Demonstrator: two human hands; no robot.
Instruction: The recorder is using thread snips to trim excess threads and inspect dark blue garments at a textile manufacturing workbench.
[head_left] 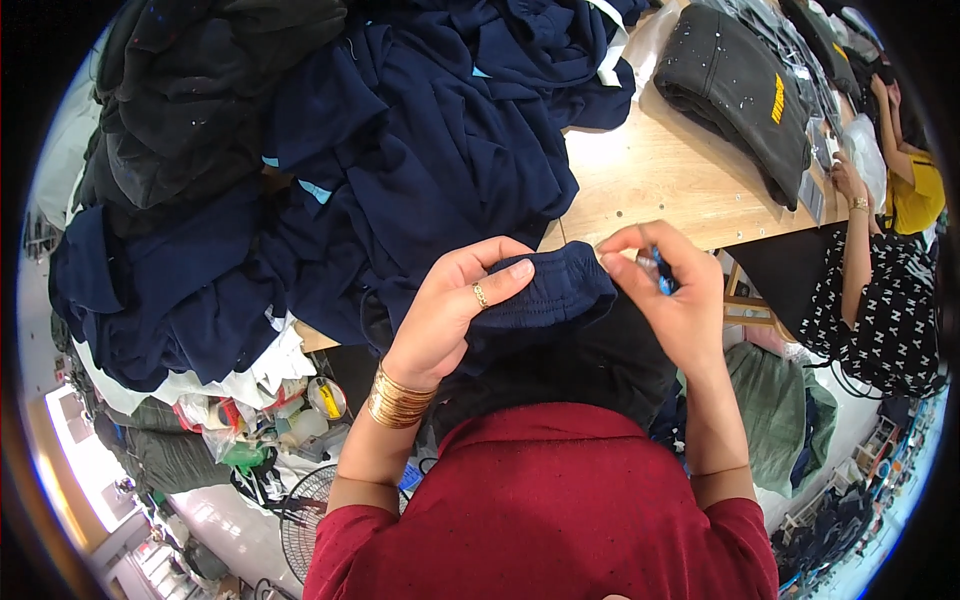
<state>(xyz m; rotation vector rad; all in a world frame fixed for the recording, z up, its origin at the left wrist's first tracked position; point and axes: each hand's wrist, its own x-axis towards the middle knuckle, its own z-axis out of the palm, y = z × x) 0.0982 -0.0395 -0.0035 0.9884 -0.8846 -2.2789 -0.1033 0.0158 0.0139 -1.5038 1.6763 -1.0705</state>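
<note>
Holding a navy stitched band (pixel 550 288) of a garment in the left hand (pixel 455 305), out in front of the body and just off the near edge of the bench (pixel 635 185). Pinching the band there between thumb on top and fingers tucked underneath, partly hidden by the cloth. Running sideways, with gathered folds and stitch lines, toward an open-looking right end. Wearing a ring (pixel 479 295) and a stack of gold bracelets (pixel 397 400) on the same side.

Meeting thumb to forefinger on the right hand (pixel 680 290), tips pressed together just beside the far right corner of the band. Impossible to tell whether pinching cloth or thread there. Clasping a small blue tool (pixel 663 275) within the other, curled fingers, mostly covered, so hard to name.

Spread over the left and middle of the bench, beyond the band: a heap of navy garments (pixel 430 130) with small light blue patches showing. Piled at far left, against that heap: black garments (pixel 205 95). Lying at far right on the bench: a folded dark grey garment (pixel 730 95) with yellow lettering and pale specks of lint. Below the heap at left: white cloth (pixel 255 375); nearer still, a round wire grille (pixel 305 525). Low at right, near the right forearm: a green-grey bundle (pixel 765 410). Farther right, beside the bench: a co-worker in black-and-white patterned clothing (pixel 870 310) and another in yellow (pixel 918 195).
</note>
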